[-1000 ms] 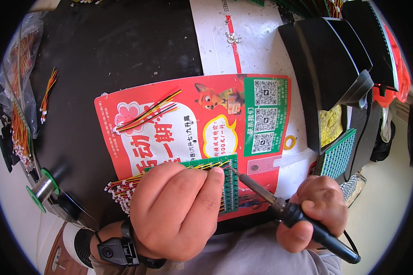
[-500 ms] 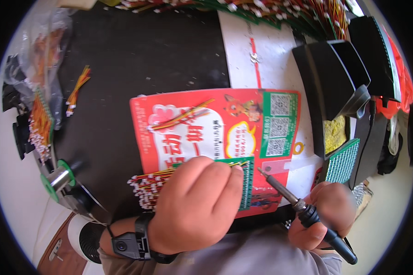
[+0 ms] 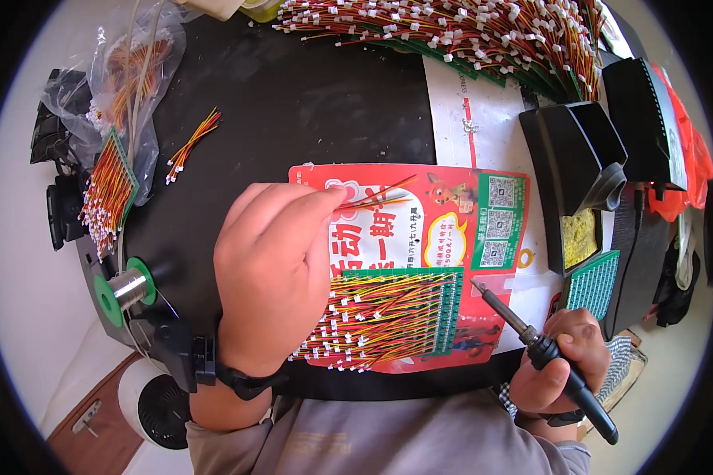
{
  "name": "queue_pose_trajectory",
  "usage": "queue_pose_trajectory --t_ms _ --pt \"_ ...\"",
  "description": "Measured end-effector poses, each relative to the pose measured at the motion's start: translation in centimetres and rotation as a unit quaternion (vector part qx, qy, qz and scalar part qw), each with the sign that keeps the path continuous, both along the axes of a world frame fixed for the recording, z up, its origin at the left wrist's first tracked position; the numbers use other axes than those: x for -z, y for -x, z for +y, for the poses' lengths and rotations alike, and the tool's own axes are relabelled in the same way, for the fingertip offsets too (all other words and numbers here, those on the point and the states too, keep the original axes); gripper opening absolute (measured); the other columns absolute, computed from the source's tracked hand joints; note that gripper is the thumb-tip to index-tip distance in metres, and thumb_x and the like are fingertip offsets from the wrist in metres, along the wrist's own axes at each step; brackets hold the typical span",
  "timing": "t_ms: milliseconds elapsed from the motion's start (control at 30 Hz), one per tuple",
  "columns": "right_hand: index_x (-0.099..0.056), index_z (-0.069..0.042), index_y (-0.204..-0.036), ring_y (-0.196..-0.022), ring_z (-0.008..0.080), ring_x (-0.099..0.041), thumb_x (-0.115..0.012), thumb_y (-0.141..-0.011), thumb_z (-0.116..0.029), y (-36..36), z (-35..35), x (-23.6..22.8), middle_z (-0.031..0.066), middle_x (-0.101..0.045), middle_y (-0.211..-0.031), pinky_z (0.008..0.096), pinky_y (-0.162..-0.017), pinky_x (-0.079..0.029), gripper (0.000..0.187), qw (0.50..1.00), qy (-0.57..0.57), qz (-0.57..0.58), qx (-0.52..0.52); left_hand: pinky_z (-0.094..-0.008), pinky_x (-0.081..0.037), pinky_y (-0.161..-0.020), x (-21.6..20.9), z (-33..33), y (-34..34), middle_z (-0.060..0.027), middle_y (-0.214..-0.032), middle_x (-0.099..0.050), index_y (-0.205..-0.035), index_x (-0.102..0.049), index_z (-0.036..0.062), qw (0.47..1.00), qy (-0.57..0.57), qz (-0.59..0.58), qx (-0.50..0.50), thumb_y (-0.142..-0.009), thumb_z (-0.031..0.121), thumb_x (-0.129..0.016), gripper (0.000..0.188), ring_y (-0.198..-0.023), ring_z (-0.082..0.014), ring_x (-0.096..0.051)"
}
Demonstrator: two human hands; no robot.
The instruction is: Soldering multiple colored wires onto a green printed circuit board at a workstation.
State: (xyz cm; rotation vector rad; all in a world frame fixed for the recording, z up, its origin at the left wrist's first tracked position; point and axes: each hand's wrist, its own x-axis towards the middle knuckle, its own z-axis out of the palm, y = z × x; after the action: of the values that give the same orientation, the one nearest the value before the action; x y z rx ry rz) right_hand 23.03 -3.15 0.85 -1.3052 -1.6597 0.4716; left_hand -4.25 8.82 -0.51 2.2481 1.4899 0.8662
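Observation:
My left hand [image 3: 273, 269] is over the left part of a red printed sheet [image 3: 303, 174], its fingers pinched at the near ends of a few thin red, yellow and black wires [image 3: 388, 192]. The fingers hide those ends. Below the fingertips lies a green circuit board panel [image 3: 449, 313] with many wires with white connectors fanning left from it. My right hand [image 3: 558, 364] grips a soldering iron [image 3: 543, 352] by its black handle. The iron's tip points up and left, just right of the panel and apart from it.
A solder spool [image 3: 127, 289] stands at left, near a wired board [image 3: 111, 190], a plastic bag [image 3: 162, 95] and loose wires [image 3: 192, 145]. At right are a black iron stand [image 3: 566, 150], yellow sponge [image 3: 580, 237] and bare green board [image 3: 594, 285]. Wired boards [image 3: 483, 39] pile up behind.
My left hand has moved from the panel up and left to the loose wires, uncovering the panel's wires. The right hand still holds the soldering iron in nearly the same place. The view has shifted.

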Motion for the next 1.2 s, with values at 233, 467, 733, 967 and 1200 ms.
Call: queue_pose_trajectory --t_ms 233,467,733,967,1200 --pt "-0.051 -0.004 -0.110 -0.057 0.0206 -0.053 -0.068 -0.090 -0.021 -0.7 0.0 -0.3 0.0082 -0.052 -0.072 0.0346 -0.051 -0.044 0.031 0.999 0.020 -0.017 -0.021 -0.0388 -0.051 -0.067 -0.9 0.2 -0.2 -0.0120 -0.082 -0.066 -0.093 -0.072 0.0010 1.000 -0.011 0.003 0.001 -0.072 -0.013 -0.066 0.026 -0.075 -0.0305 -0.063" --pt "-0.049 -0.005 -0.114 -0.060 0.0217 -0.055 -0.070 -0.089 -0.020 -1.0 -0.1 -0.4 0.0084 -0.053 -0.074 0.0354 -0.053 -0.044 0.036 0.998 0.034 -0.024 -0.039 -0.0377 -0.050 -0.067 -0.7 -0.5 -0.4 -0.0110 -0.084 -0.063 -0.088 -0.071 0.0007 0.999 0.046 -0.011 0.014 -0.070 -0.014 -0.062 0.025 -0.079 -0.0292 -0.061" --pt "-0.051 -0.005 -0.110 -0.060 0.0218 -0.055 -0.072 -0.089 -0.021 -0.8 0.0 -0.5 0.0084 -0.054 -0.075 0.0361 -0.054 -0.045 0.034 0.999 0.036 -0.013 -0.029 -0.0342 -0.049 -0.065 -0.7 -0.8 -0.4 -0.0094 -0.084 -0.063 -0.084 -0.071 0.0013 0.999 0.007 -0.038 -0.031 -0.069 -0.013 -0.066 0.021 -0.075 -0.0257 -0.062" --pt "-0.052 -0.003 -0.105 -0.060 0.0218 -0.055 -0.075 -0.088 -0.024 -0.7 0.1 -0.4 0.0073 -0.053 -0.074 0.0359 -0.054 -0.046 0.036 1.000 0.026 0.000 -0.016 -0.0318 -0.051 -0.063 -2.1 -1.8 -0.7 -0.0122 -0.081 -0.066 -0.089 -0.072 -0.0017 0.986 0.057 -0.151 -0.027 -0.076 -0.011 -0.072 0.016 -0.070 -0.0213 -0.064" --pt "-0.049 -0.009 -0.105 -0.063 0.0156 -0.048 -0.059 -0.099 -0.039 0.2 0.3 -0.8 0.0041 -0.049 -0.074 0.0309 -0.055 -0.041 0.032 0.998 0.056 -0.023 0.014 -0.0265 -0.044 -0.068 -3.7 -4.4 -1.8 -0.0158 -0.098 -0.064 -0.094 -0.063 -0.0034 0.908 0.298 -0.271 0.118 -0.084 -0.002 -0.070 0.013 -0.078 -0.0159 -0.059"
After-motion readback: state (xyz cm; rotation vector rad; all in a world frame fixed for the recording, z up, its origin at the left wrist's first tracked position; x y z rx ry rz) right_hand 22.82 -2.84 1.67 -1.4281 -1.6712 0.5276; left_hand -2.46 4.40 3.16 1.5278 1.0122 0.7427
